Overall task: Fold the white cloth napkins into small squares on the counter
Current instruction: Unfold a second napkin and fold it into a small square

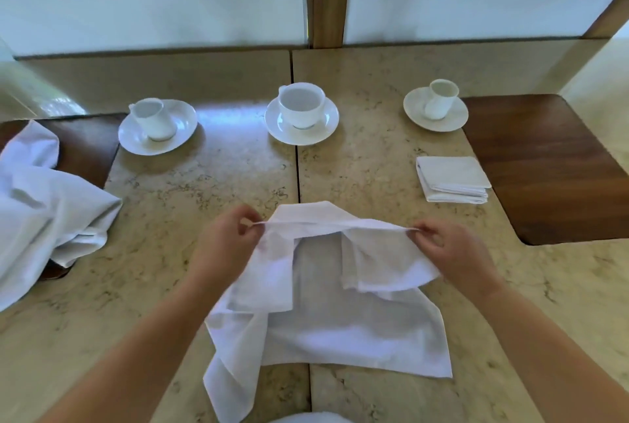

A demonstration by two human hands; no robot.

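Note:
A white cloth napkin [340, 327] lies partly spread on the beige stone counter [204, 191] in front of me, its far edge lifted off the surface. My left hand [224, 245] pinches the left end of that raised edge, and my right hand [449, 249] pinches the right end, so the edge is stretched taut between them. The near part of the napkin rests rumpled on the counter, one corner hanging toward me. A folded napkin [452, 179] sits as a small square at the right. A heap of unfolded white napkins [41, 204] lies at the left.
Three white cups on saucers stand along the back: left [153, 124], middle [301, 112], right [437, 106]. Dark wooden insets lie at the right [544, 167] and under the heap at the left [88, 147]. A seam runs down the counter's middle.

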